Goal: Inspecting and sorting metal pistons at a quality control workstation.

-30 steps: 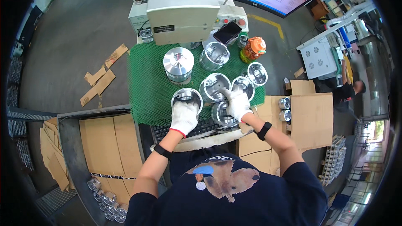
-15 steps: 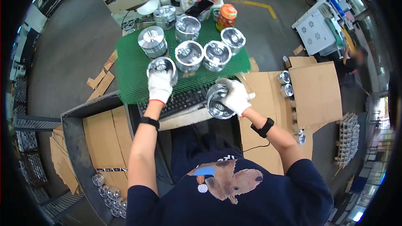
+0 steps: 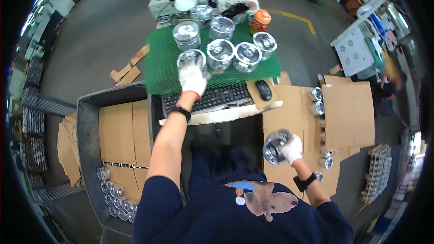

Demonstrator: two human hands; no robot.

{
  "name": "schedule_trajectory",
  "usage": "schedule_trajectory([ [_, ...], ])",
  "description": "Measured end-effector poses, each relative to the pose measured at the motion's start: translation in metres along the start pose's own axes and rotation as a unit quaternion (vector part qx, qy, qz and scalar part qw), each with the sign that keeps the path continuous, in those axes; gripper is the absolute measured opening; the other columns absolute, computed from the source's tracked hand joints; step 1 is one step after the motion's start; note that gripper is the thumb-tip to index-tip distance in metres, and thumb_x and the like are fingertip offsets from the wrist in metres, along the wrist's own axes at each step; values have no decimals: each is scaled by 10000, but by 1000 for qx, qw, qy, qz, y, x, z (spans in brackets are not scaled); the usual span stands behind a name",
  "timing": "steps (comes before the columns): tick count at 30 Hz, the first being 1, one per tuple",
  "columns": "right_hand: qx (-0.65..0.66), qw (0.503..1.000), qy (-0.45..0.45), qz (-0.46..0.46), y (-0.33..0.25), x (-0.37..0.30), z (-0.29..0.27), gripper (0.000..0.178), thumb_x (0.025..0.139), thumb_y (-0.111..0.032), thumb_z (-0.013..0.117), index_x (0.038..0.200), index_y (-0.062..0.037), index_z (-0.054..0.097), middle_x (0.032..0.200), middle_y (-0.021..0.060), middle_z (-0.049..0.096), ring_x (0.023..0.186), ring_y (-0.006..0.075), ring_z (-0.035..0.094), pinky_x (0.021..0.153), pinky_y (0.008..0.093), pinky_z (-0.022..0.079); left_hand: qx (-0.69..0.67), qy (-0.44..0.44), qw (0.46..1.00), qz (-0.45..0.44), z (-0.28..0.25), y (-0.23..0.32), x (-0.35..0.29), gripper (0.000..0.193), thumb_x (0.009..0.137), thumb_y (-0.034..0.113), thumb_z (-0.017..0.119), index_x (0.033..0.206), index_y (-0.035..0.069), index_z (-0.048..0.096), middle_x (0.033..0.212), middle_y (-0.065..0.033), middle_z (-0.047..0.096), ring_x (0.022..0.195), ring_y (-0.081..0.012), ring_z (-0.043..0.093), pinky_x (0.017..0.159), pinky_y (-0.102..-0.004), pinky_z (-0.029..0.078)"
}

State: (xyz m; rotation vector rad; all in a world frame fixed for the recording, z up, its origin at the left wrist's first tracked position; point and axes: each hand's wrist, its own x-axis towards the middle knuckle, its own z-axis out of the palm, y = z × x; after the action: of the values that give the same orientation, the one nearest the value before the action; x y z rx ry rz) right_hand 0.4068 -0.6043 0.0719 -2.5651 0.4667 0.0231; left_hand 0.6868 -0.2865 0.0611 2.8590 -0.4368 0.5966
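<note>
My gloved left hand is closed over the near rim of a shiny metal piston that stands on the green mesh mat. Its fingertips reach onto the top of the piston. Off to the right, over the cardboard, my gloved right hand grips another piston by its side, with the hollow end partly showing. Several more pistons stand on the mat beyond my left hand. One of them has its flat crown facing up.
Before the mat lie a keyboard and a mouse. An orange-lidded jar and a phone are behind. Cardboard sheets with pistons lie right; a grey bin with pistons stands left. A person is far right.
My right hand has carried its piston from beside the keyboard rightward and nearer to me, uncovering the mouse. My left hand stays on its piston. The whole view has shifted.
</note>
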Motion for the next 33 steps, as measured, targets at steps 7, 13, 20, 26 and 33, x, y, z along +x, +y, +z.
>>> schedule_trajectory([
  [7,-67,994,-88,19,-20,-14,18,395,653,-212,736,1024,-80,697,900,156,715,872,302,697,833,352,543,-307,-152,932,-115,-61,-4,-206,544,832,416,664,1232,57,585,1091,-198,626,1027,-362,599,899,-444,472],
  [13,-22,937,1,-350,-196,26,57,421,584,-138,664,1002,-123,705,888,123,692,783,330,642,770,430,499,-601,-316,558,-476,-89,-61,-237,697,953,607,401,1216,-9,596,1015,-125,667,892,-221,630,793,-341,503],
  [20,151,684,190,-688,-399,14,19,553,441,-190,662,988,-140,723,676,-17,426,708,207,474,735,402,467,-379,-46,923,56,-206,-94,-170,463,801,401,666,1158,114,600,1174,-76,608,1080,-291,586,960,-439,463],
  [26,193,704,163,-663,-429,16,68,415,514,-144,770,898,-88,621,856,72,531,864,310,541,768,466,447,-155,84,984,-36,-234,-138,-183,663,858,464,640,1400,137,444,1424,-98,469,1292,-245,463,1069,-421,384],
  [33,522,667,-527,-72,-420,32,94,860,792,-592,628,1323,65,466,1215,194,607,1000,276,620,913,386,472,-820,204,439,-305,-259,-160,-161,355,932,176,634,1220,-4,531,1077,-49,641,948,-133,614,847,-277,503],
])
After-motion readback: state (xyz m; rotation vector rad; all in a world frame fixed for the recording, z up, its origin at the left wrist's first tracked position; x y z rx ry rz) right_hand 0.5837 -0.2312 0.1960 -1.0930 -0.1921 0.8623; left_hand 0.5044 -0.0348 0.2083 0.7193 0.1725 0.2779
